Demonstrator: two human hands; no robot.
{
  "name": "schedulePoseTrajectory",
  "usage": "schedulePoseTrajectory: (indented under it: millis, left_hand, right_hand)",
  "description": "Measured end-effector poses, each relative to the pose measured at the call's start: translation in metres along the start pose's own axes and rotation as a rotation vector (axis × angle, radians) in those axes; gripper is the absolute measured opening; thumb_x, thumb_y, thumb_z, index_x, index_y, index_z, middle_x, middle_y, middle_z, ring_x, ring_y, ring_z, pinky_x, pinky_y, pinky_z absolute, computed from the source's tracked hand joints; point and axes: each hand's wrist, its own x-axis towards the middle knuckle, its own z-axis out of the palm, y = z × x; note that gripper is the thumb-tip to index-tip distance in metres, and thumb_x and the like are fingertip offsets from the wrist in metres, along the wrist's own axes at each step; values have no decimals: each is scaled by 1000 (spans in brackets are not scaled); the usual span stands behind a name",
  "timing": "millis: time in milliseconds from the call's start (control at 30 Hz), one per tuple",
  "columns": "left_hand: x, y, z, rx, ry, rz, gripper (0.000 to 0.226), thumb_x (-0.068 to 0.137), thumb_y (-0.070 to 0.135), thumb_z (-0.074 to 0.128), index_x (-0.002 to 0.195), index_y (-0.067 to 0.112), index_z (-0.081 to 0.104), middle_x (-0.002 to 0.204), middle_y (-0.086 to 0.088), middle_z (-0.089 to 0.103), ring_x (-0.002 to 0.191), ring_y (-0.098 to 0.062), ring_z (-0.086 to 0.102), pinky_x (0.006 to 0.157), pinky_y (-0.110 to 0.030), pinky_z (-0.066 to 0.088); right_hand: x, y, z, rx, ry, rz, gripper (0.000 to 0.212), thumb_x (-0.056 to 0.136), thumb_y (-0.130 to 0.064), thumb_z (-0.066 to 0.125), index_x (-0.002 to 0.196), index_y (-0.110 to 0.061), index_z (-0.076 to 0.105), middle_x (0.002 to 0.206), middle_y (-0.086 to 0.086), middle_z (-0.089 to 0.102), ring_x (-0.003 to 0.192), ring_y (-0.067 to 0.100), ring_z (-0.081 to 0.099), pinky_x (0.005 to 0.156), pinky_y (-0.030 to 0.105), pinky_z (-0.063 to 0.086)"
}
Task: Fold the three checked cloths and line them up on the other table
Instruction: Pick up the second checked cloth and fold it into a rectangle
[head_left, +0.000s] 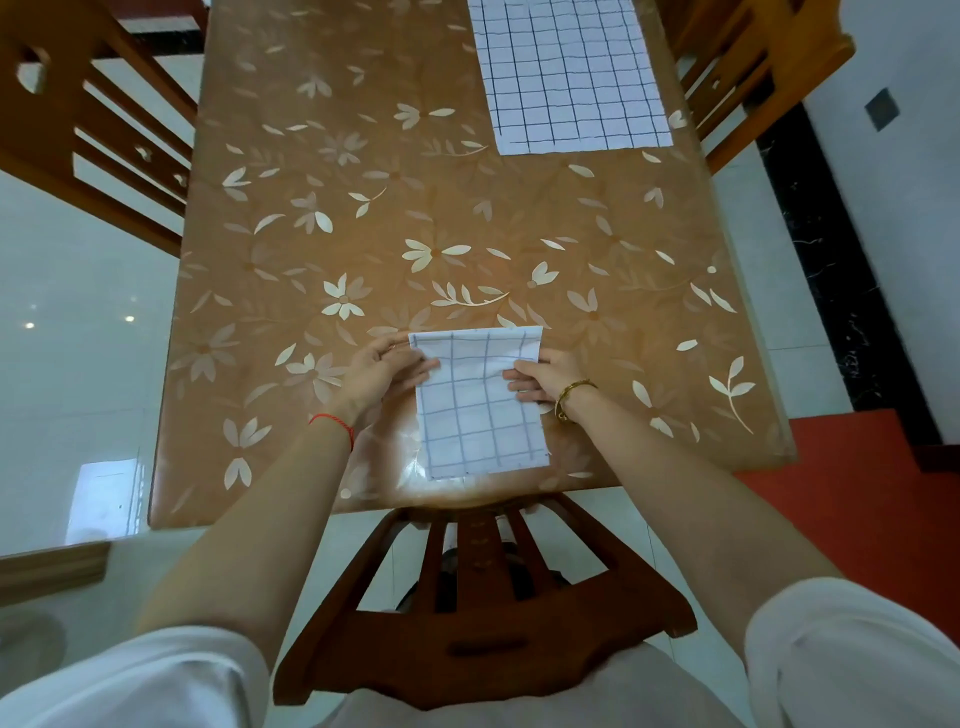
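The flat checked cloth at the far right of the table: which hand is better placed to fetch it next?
Right, probably. The flat cloth lies far right, on the right hand's side; the left hand would cross over. Both hands currently grip the near cloth.

head cam | looks steeply down, forward | close above table near edge | single view

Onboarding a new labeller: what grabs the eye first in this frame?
Both hands, left hand and right hand, grip the sides of a partly folded checked cloth at the near table edge. A second checked cloth lies flat at the far right of the flower-patterned table. A wooden chair back stands between person and table.
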Motion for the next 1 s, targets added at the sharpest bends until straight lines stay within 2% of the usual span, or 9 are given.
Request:
schedulePoseTrajectory:
  millis: [300,400,533,633,733,800,867,967,1000]
  left_hand:
    - [-8,-20,-3,130,-11,-253,36,90,-9,43,123,0,54,117,-22,66,100,-33,72,92,-45,56]
    - [-7,-28,-4,239,6,-194,40,88,-13,43,109,10,68,117,-18,69,104,-25,71,101,-43,51]
    - [-8,-32,-5,360,62,-63,38,88,-7,47,104,13,75,107,-5,75,112,-19,65,106,-34,47]
    - [-13,-31,-2,317,97,-21,47,79,-11,39,103,6,75,104,-8,75,112,-20,65,105,-31,47]
    - [-15,-35,-2,295,124,15,51,74,-8,36,94,14,78,99,-4,77,112,-20,65,104,-34,47]
    - [-17,-38,1,189,155,-4,45,80,-10,39,94,11,76,101,-10,76,108,-26,67,99,-37,51]
    - [-23,-43,8,61,205,-5,30,91,-9,46,98,7,71,104,-15,73,99,-28,70,90,-37,57]
    - [-32,-44,18,23,336,-10,6,94,10,60,90,9,64,88,-13,70,80,-23,72,81,-35,60]
    - [-31,-44,19,52,390,-32,10,92,13,61,82,10,62,82,-12,69,75,-22,70,79,-35,60]
  right_hand:
    - [1,8,0,13,-8,-72,11,93,-12,62,102,-12,68,91,5,73,88,13,70,76,27,60]
    - [-1,7,-1,40,-4,-82,11,92,-8,61,90,-16,69,93,8,71,84,16,70,69,25,60]
    - [-3,5,-6,77,19,-26,19,95,0,50,96,-2,69,96,13,70,80,24,70,62,29,61]
    - [-7,1,-11,157,0,66,23,91,-2,47,91,0,70,95,15,68,81,27,68,69,38,61]
    - [-7,3,-18,109,-10,112,34,91,-15,40,85,-4,71,100,14,69,86,25,66,78,37,57]
    - [-5,7,-21,31,6,115,29,92,-25,50,87,-6,71,100,13,70,85,23,67,77,35,56]
    - [-2,12,-23,-77,43,48,10,86,-19,66,84,-11,71,100,11,70,90,23,67,86,39,56]
    - [-2,18,-25,-203,75,-44,3,84,-18,70,84,-15,71,102,3,69,106,22,63,95,34,50]
    - [-3,18,-24,-224,79,-54,6,85,-19,70,88,-14,70,108,4,68,110,20,61,95,30,48]
